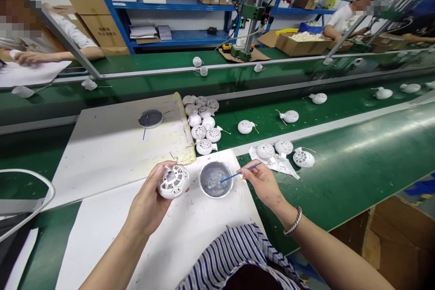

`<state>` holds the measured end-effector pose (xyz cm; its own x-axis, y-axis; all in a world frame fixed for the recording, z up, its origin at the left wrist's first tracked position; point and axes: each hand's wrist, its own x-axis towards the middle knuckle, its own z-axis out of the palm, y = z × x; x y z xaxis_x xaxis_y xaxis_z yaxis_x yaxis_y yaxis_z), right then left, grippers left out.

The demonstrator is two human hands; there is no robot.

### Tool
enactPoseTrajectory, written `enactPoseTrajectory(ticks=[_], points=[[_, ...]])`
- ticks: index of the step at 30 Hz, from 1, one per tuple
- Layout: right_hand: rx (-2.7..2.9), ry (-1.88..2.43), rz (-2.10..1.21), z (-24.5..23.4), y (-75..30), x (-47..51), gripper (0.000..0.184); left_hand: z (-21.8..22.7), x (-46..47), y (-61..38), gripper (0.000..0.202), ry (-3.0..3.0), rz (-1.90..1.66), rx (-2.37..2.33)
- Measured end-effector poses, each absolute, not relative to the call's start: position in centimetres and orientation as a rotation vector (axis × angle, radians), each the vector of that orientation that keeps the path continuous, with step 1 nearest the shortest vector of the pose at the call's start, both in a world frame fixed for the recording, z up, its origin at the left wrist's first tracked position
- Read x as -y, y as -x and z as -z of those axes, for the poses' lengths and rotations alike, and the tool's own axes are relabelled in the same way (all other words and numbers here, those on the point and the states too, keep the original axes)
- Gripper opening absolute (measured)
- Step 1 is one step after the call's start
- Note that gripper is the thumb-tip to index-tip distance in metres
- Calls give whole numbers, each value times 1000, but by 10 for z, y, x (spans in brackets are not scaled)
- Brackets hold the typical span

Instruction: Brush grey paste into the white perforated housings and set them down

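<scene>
**A:** What was on the far left?

**B:** A co-worker's hand (pixel 30 57) lay on white paper at the far side of the green bench (pixel 356 154). Nearer, a pale board (pixel 112 145) carried a flat grey dish (pixel 150 118) with a thin blue stick lying across it.

**A:** And the person's own hands?

**B:** The left hand (pixel 149 204) was closed around a vented white shell (pixel 173 181), fingers curled behind it and its slotted face turned up. It was held just above the white sheet (pixel 190 231), just beside the round dish (pixel 201 183).

**A:** What was in that dish?

**B:** Something grey and glossy; I could not tell what. The tip of a blue stick (pixel 238 173) dipped into it.

**A:** Held by whom?

**B:** The right hand (pixel 263 181) pinched the stick between thumb and fingertips, just right of the dish. A beaded bracelet (pixel 294 222) sat on that wrist.

**A:** Anything behind?

**B:** A heap of white shells (pixel 203 120) lay at the board's right edge. Beyond the right hand, three more shells (pixel 283 147) sat on scraps of white packaging.

**A:** Farther right?

**B:** Single shells were scattered along the bench, well apart. Beyond it, a seated person (pixel 340 22) sat next to an open cardboard box (pixel 299 43).
</scene>
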<state>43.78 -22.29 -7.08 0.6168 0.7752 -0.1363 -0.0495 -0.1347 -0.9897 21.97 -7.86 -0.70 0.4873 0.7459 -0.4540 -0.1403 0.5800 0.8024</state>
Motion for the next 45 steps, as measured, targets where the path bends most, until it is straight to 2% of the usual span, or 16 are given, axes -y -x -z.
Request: enactPoseTrajectory(ticks=[5, 13, 18, 25, 28, 32, 35, 38, 41, 45], points=[[467, 1472, -801, 67, -445, 230, 26, 3, 78, -227, 17, -714, -619, -1085], [200, 1262, -931, 48, -448, 226, 31, 4, 89, -236, 23, -719, -536, -1059], [216, 1136, -988, 25, -440, 216, 24, 7, 100, -243, 31, -810, -426, -1006], [766, 1307, -590, 13, -426, 223, 5, 2, 109, -248, 35, -904, -351, -970], [1175, 1250, -369, 6, -424, 232, 22, 1, 110, -247, 36, -893, -347, -957], [1689, 1118, -250, -11, -429, 240, 38, 0, 111, -247, 34, -899, -356, -953], [1793, 1088, -243, -21, -434, 245, 41, -2, 110, -247, 33, -918, -356, -950], [1615, 1010, -244, -25, -439, 249, 38, -5, 107, -244, 35, -926, -336, -927], [1450, 962, -149, -29, -443, 245, 36, -12, 104, -239, 48, -944, -178, -850], [1873, 1116, -93, -40, -437, 228, 32, -23, 107, -235, 66, -947, 153, -612]])
